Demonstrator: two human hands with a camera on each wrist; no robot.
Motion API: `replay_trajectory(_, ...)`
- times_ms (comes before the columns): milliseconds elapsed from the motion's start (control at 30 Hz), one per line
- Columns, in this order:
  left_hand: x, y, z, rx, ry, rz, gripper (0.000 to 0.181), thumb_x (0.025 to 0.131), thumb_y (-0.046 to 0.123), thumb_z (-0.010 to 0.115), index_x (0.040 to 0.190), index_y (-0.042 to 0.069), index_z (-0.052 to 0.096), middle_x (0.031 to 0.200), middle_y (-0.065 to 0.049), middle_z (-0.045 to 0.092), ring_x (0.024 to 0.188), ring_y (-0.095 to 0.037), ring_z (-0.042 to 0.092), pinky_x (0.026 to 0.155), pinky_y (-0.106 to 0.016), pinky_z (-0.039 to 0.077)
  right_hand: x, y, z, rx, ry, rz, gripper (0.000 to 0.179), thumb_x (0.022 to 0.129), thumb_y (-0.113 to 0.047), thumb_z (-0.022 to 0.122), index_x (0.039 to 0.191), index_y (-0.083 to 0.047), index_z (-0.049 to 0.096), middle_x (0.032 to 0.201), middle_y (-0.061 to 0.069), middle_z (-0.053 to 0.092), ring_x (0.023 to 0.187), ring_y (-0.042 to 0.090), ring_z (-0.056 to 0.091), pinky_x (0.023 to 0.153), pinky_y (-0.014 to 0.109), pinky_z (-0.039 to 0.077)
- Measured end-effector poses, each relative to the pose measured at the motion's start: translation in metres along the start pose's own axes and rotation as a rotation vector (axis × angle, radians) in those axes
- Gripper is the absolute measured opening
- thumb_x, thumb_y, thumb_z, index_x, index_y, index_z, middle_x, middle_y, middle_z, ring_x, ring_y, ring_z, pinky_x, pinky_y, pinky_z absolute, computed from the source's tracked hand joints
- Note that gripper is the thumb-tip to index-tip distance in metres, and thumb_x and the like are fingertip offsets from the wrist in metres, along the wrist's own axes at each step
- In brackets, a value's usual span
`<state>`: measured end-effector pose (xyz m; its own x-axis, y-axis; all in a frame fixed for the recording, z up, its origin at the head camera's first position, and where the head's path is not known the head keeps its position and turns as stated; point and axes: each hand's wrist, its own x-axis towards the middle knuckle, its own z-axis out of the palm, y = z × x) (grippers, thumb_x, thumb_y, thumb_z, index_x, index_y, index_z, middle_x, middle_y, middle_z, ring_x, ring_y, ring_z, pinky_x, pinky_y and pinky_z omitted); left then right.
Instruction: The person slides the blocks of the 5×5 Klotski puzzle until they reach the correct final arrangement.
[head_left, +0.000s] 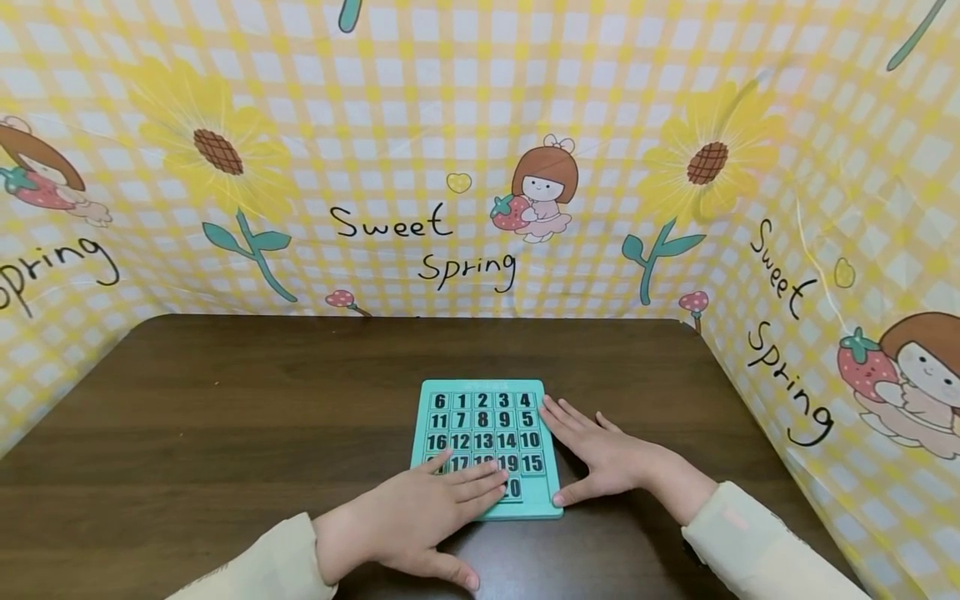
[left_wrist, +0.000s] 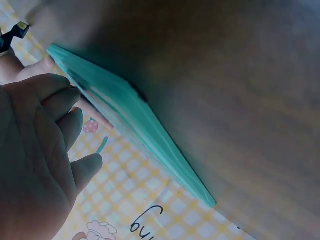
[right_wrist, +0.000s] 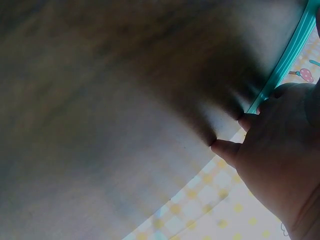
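Observation:
A turquoise sliding number puzzle (head_left: 483,421) lies flat on the table, its square tiles printed with black numbers. Over its lower left part my left hand (head_left: 416,512) reaches with fingers extended, covering some tiles of the two lowest rows. The thumb of that hand points off the near edge. Along the frame's right side rests my right hand (head_left: 607,454), fingertips by the upper corner and thumb by the lower one. Bare frame floor shows at the lower right, beside tile 20. The left wrist view shows the puzzle's rim (left_wrist: 135,110) edge-on beyond the hand.
The dark brown wooden table (head_left: 285,400) extends around the puzzle. Behind it and at both sides hangs a yellow checked cloth (head_left: 420,125) with sunflowers, strawberries and lettering. Pale sleeves (head_left: 757,533) cover both forearms.

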<state>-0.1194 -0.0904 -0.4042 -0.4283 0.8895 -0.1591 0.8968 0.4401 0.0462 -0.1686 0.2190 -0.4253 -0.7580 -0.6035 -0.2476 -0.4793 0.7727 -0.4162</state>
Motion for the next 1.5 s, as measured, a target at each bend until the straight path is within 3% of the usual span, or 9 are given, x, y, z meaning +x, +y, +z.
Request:
replay_trajectory(567, 0.015, 0.002, 0.003, 0.019, 0.023, 0.038, 0.092, 0.091, 0.079, 0.028, 0.158, 0.016, 0.030, 0.166, 0.003, 0.024, 0.153, -0.013, 0.024, 0.117, -0.055, 0.031, 0.000, 0.002, 0.000, -0.006, -0.007, -0.006, 0.115, 0.082, -0.071, 0.065, 0.162, -0.016, 0.002, 0.169, 0.003, -0.006, 0.156, 0.031, -0.002, 0.114, 0.074, 0.008)
replay_trajectory(1000, 0.032, 0.005, 0.001, 0.016, -0.017, 0.054, 0.093, 0.091, 0.080, 0.030, 0.159, 0.017, 0.024, 0.167, 0.004, 0.018, 0.154, -0.011, 0.018, 0.119, -0.054, 0.029, 0.001, 0.003, 0.001, -0.010, -0.008, -0.006, 0.115, 0.082, -0.072, 0.063, 0.162, -0.017, 0.002, 0.169, 0.002, -0.006, 0.156, 0.031, -0.003, 0.114, 0.074, 0.009)
replay_trajectory(1233, 0.012, 0.003, 0.000, 0.019, 0.007, 0.014, 0.094, 0.090, 0.080, 0.030, 0.159, 0.016, 0.026, 0.167, 0.003, 0.020, 0.154, -0.012, 0.019, 0.118, -0.056, 0.030, 0.002, 0.001, 0.002, -0.003, -0.007, -0.011, 0.116, 0.081, -0.073, 0.063, 0.162, -0.016, 0.003, 0.169, 0.003, -0.006, 0.156, 0.031, -0.002, 0.114, 0.074, 0.009)
replay_trajectory(1500, -0.016, -0.004, 0.005, -0.032, -0.020, -0.055, 0.095, 0.089, 0.081, 0.030, 0.159, 0.016, 0.026, 0.167, 0.003, 0.021, 0.154, -0.014, 0.021, 0.117, -0.058, 0.030, 0.001, 0.003, 0.002, -0.018, -0.006, 0.000, 0.117, 0.080, -0.073, 0.064, 0.162, -0.018, 0.002, 0.169, 0.001, -0.006, 0.156, 0.030, -0.002, 0.114, 0.074, 0.008)
